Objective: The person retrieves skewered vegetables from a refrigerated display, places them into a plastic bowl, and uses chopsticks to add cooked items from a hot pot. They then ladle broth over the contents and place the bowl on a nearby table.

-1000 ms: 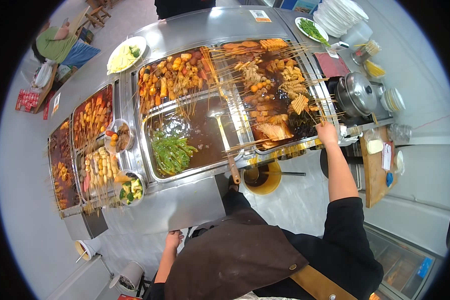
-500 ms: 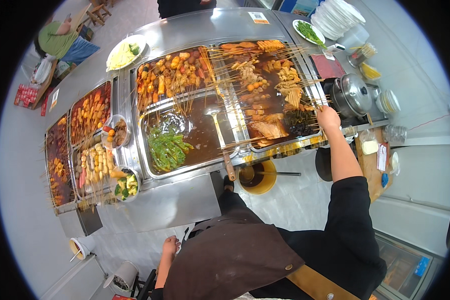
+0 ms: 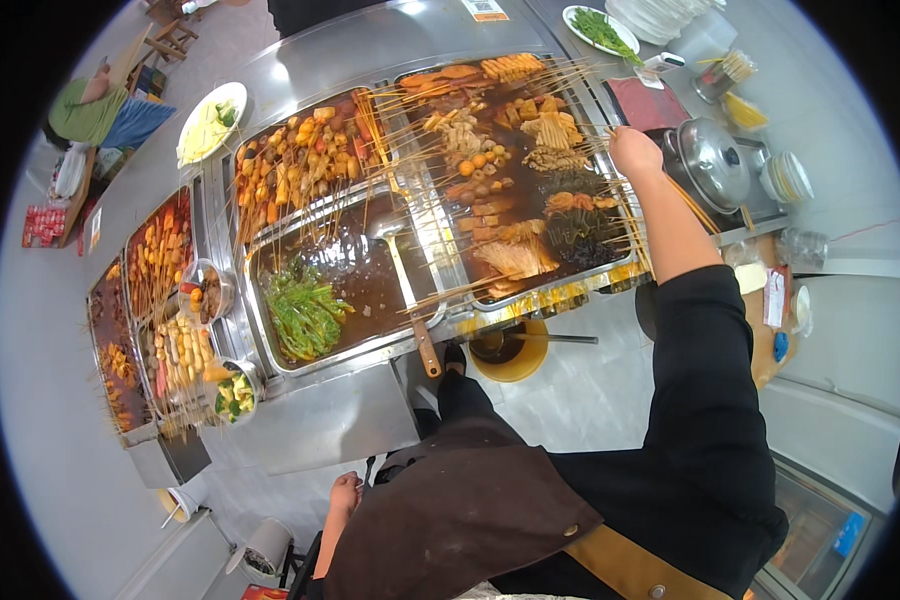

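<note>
My right hand (image 3: 635, 155) is closed at the right rim of a large pan (image 3: 622, 268), by the ends of wooden skewers (image 3: 597, 128) that stick out over the edge. It appears to pinch skewer ends; the fingertips are partly hidden. Fried tofu, balls, folded tofu sheets (image 3: 553, 130) and dark kelp (image 3: 576, 240) lie in the pan's brown broth. Down by the brown apron (image 3: 450, 510), away from the counter, hangs my left hand (image 3: 346, 493), its fingers curled, with nothing visible in it.
A neighbouring pan holds leafy greens (image 3: 305, 312) and a ladle (image 3: 425, 345) whose handle overhangs the front edge. A lidded pot (image 3: 712, 165) stands close right of my right hand. Below is a yellow bucket (image 3: 520, 362). Another person in green (image 3: 95, 108) sits at far left.
My right hand has moved up along the pan's right rim, toward its far end. The whole view has shifted slightly. My left hand stays low by the apron.
</note>
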Demonstrator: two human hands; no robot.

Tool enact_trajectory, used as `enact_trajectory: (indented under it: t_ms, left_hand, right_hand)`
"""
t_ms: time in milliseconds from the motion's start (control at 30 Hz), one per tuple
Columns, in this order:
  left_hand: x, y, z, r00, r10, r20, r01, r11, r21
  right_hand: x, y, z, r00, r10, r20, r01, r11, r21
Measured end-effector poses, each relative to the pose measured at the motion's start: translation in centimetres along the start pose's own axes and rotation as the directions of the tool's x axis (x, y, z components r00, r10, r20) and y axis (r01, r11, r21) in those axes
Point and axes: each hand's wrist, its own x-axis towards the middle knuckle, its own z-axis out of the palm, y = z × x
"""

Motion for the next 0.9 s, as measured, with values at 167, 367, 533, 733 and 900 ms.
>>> enact_trajectory:
  t_ms: [167, 367, 533, 733, 900]
  left_hand:
    - [-0.5, 1.5, 0.1, 0.997, -0.063, -0.035, 0.062, 0.998, -0.027]
    - [-0.3, 3.2, 0.9, 0.998, 0.009, -0.067, -0.004, 0.997, 0.074]
    - [-0.7, 5.4, 1.4, 0.986, 0.144, -0.078, -0.129, 0.977, 0.17]
    - [-1.3, 6.8, 0.7, 0.991, 0.118, -0.055, -0.113, 0.99, 0.082]
    - [-1.3, 5.7, -0.3, 0.992, 0.117, -0.044, -0.106, 0.974, 0.198]
  right_hand:
    - [0.5, 0.3, 0.7, 0.997, -0.02, -0.075, 0.027, 0.995, 0.097]
    - [-4.8, 5.4, 2.7, 0.997, -0.068, 0.04, 0.067, 0.998, 0.011]
    - [-9.0, 10.0, 5.5, 0.986, 0.05, 0.161, -0.053, 0.998, 0.016]
    - [-8.5, 10.2, 7.2, 0.996, 0.01, 0.085, -0.012, 0.999, 0.032]
    - [-6.7, 9.0, 8.1, 0.988, 0.047, 0.146, -0.035, 0.996, -0.083]
